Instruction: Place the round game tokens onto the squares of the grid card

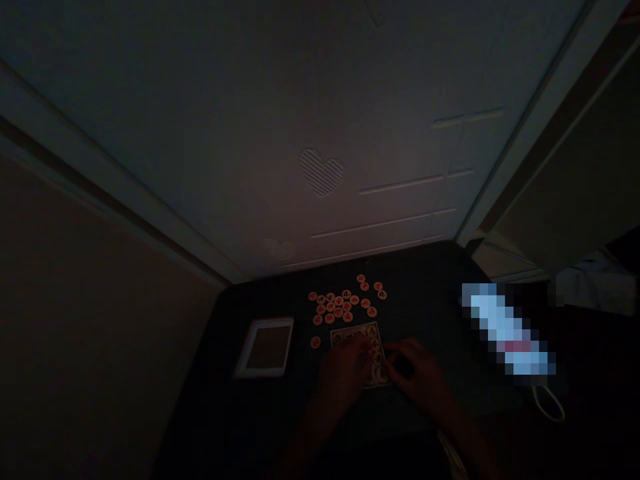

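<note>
Round Chinese chess pieces fill part of a shallow square box [355, 327] low in the middle of the head view. Over its front left part lies my left hand [347, 363], fingers curled down among the pieces. What those fingertips grip is too dark to make out. My right hand [415, 370] is at the box's right edge, thumb and forefinger bent toward each other beside a column of pieces [377, 359]. Whether something small sits between them is hidden. Behind the box lie several loose chess pieces [339, 311] with red or dark characters. A single piece [315, 342] rests left of the box.
A white-rimmed, shallow tray or lid [243, 353] with a brown inside lies on the dark tabletop [425, 280] at the left. To the right is a bright, pixelated object [507, 333] with a pale cord loop [549, 405]. A pale panel with raised hearts [321, 173] stands behind the table.
</note>
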Tool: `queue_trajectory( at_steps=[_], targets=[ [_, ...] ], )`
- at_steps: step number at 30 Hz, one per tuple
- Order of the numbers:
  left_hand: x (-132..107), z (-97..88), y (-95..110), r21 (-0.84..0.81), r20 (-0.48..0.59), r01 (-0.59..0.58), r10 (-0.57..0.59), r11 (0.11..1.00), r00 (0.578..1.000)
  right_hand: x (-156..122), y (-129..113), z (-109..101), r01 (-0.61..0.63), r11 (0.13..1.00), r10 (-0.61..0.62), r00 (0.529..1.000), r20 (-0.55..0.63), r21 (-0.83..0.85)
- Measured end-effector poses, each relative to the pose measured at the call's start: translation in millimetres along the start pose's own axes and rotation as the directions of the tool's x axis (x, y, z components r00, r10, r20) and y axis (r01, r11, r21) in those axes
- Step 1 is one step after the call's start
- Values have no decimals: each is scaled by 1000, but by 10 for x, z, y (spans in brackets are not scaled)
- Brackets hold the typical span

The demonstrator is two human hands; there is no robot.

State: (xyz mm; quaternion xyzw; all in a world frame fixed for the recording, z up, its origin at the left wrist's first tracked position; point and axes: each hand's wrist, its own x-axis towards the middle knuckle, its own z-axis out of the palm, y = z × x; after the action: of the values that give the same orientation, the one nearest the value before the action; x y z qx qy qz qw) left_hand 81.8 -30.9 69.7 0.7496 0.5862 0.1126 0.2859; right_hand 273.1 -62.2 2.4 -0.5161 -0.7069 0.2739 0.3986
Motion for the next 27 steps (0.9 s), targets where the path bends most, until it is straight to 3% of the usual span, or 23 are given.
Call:
queue_trajectory(
  at_steps=[21, 27],
  targets=[
    [-22, -1, 4, -67, -37, -30, 28, 997, 999, 18, -56, -16, 12, 999, -13, 1000, -16, -49],
    [-85, -169, -156, -87, -133, -16, 4, 996, 991, 36, -73, -32, 8, 998, -9, 1000, -23, -68]
  ],
)
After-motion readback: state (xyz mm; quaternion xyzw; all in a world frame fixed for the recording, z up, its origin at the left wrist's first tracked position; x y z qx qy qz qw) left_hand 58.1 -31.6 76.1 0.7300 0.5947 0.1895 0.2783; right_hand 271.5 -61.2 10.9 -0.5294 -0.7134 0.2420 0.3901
